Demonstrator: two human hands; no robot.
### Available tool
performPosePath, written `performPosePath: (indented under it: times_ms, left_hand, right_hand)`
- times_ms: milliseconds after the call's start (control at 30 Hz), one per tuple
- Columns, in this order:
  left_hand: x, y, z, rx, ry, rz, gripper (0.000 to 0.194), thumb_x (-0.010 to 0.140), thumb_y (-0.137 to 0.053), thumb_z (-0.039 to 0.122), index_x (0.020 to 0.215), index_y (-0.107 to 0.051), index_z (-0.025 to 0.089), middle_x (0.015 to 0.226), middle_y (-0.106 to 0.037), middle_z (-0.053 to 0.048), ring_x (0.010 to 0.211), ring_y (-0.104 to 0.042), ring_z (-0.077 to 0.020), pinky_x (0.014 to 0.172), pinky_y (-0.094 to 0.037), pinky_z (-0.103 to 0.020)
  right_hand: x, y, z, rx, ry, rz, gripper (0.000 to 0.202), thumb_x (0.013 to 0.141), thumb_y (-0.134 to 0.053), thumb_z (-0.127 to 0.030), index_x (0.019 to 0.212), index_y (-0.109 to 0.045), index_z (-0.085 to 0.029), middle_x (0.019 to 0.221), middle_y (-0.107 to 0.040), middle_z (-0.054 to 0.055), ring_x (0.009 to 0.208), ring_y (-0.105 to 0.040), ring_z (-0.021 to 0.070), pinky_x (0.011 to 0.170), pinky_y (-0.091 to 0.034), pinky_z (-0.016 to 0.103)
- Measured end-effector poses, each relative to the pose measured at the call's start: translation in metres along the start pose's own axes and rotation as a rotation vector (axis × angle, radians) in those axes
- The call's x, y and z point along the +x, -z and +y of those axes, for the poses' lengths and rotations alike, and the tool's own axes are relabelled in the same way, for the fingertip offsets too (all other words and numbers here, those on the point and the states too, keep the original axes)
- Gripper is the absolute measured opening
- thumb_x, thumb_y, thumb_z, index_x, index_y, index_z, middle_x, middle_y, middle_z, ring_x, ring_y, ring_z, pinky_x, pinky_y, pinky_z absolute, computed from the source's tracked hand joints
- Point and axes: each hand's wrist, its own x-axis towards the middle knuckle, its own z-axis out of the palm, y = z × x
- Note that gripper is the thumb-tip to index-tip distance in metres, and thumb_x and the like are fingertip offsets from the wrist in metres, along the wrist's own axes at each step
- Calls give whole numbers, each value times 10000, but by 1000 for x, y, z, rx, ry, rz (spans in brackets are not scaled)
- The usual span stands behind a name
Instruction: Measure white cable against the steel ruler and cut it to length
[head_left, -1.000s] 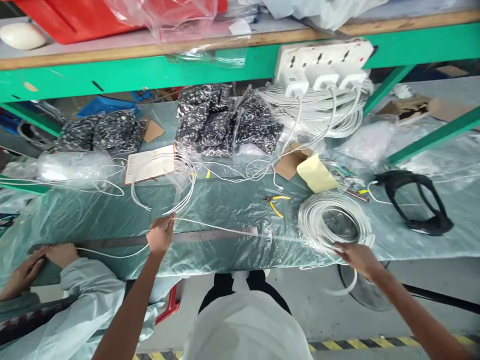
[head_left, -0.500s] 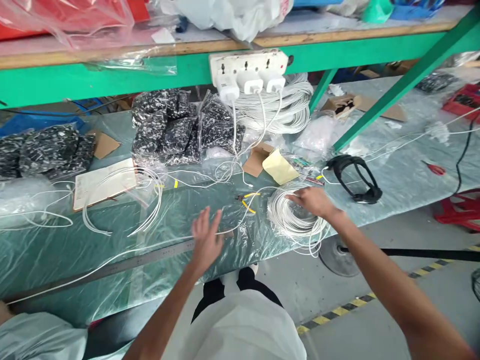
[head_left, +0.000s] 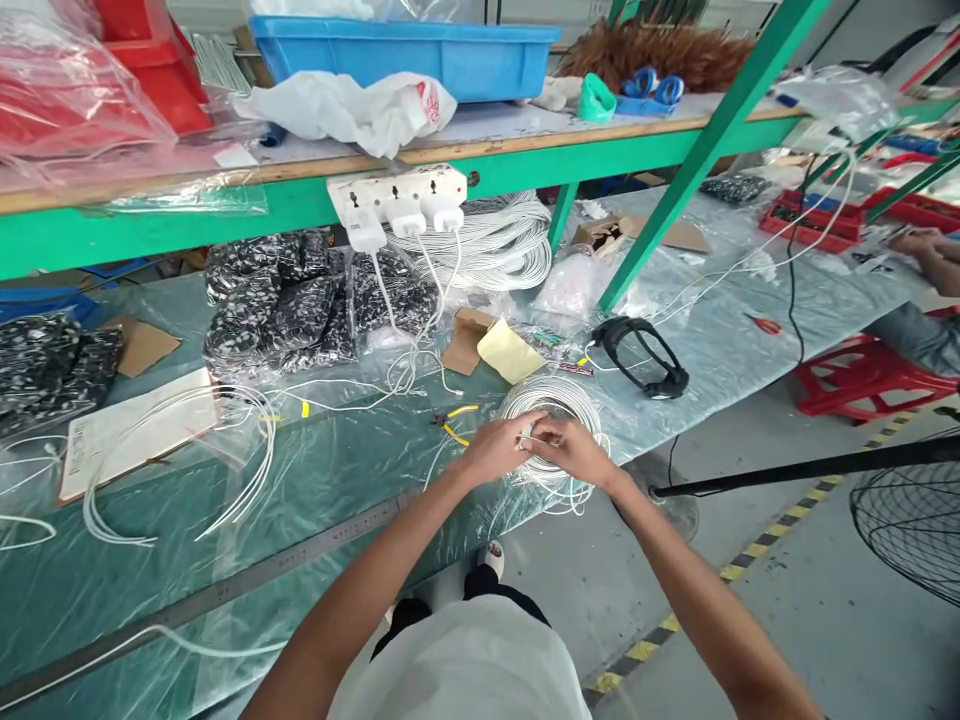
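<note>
A coil of white cable (head_left: 562, 395) lies near the table's front edge, partly hidden by both hands. Over its near side, my left hand (head_left: 496, 447) is closed in a pinch on a white strand. Close beside it, my right hand (head_left: 576, 450) has its fingers bent round the same strand, nearly touching the left. Small cutters (head_left: 456, 424) with yellow handles rest just left of the coil. A long steel ruler (head_left: 300, 553) runs along the table to the left, with a loose length of white cable (head_left: 202, 648) next to it.
Cut white cables (head_left: 262, 450) curve over a notebook (head_left: 135, 425). Bagged black-and-white parts (head_left: 292, 315) sit behind. A power strip (head_left: 401, 190) hangs from the green shelf beam (head_left: 525, 175). A black frame-like object (head_left: 645, 358) is right of the coil. A fan (head_left: 911, 515) stands at right.
My left hand has moved right from the ruler to the coil and closed on the strand. My right hand has shifted toward it. The view has turned right and up.
</note>
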Motion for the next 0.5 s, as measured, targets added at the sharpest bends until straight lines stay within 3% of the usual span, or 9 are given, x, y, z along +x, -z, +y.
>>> performPosePath:
  times_ms: [100,200,267,333,400,500]
  left_hand:
    - [-3,9,-2,-107,14,0,290,856,-530,342,1078,-659,206,996,-692,-47,778,-633,-172,652,-462,-239]
    - [-7,13,-6,-181,-15,10,264,877,-509,345,974,-702,191,976,-696,-52,765,-623,-152,626,-452,-220]
    - [-11,13,-6,-199,-27,21,258,877,-517,350,976,-702,201,952,-697,-46,705,-607,-132,586,-434,-210]
    - [-13,12,-4,-217,-32,36,261,880,-514,356,977,-701,201,933,-696,-46,676,-592,-122,564,-421,-205]
    - [-15,11,-2,-229,-26,47,269,881,-513,363,977,-701,197,920,-694,-49,668,-583,-118,560,-417,-201]
    - [-15,12,0,-227,1,39,279,881,-511,378,987,-699,200,888,-693,-45,617,-557,-104,534,-399,-195]
  right_hand:
    - [-44,1,38,262,-194,163,392,823,-514,-532,1014,-631,-210,1008,-649,54,894,-601,196,771,-468,295]
    - [-91,-18,88,371,-473,424,582,852,-342,-626,1150,-545,-169,1134,-583,128,1057,-531,257,866,-444,391]
    - [-120,-45,119,455,-668,491,686,840,-220,-694,1138,-540,-165,1008,-613,123,967,-566,263,780,-477,400]
    - [-141,-81,143,566,-833,472,722,839,-159,-716,1098,-554,-169,879,-613,94,815,-593,228,663,-495,367]
    - [-152,-120,156,693,-963,417,649,869,-237,-682,1101,-541,-158,861,-593,64,723,-579,167,655,-495,344]
    - [-154,-170,166,950,-1091,394,569,885,-337,-633,1127,-528,-155,940,-586,61,773,-577,152,733,-490,364]
